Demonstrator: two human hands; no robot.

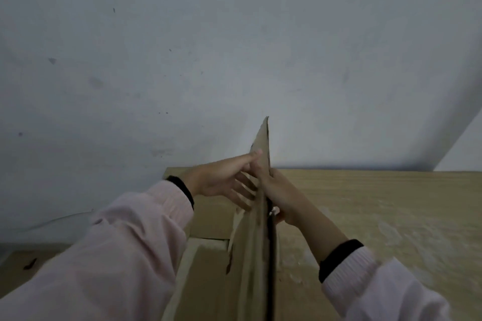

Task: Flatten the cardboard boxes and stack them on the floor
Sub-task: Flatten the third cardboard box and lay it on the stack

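Observation:
A brown cardboard box (257, 255) stands edge-on in front of me, folded nearly flat, its pointed flap rising against the wall. My left hand (224, 182) presses on its left face, fingers spread, thumb up on the flap. My right hand (280, 198) grips the right side, fingers wrapped around the edge. More flat cardboard (208, 219) lies on the floor below, behind my left hand; a long panel (198, 281) runs toward me.
A pale grey, scuffed wall (234, 47) fills the upper view. Light wood-patterned floor (378, 216) spreads to the right. A dark floor strip with a small dark scrap (30, 263) shows at lower left. Pink sleeves with black cuffs cover both arms.

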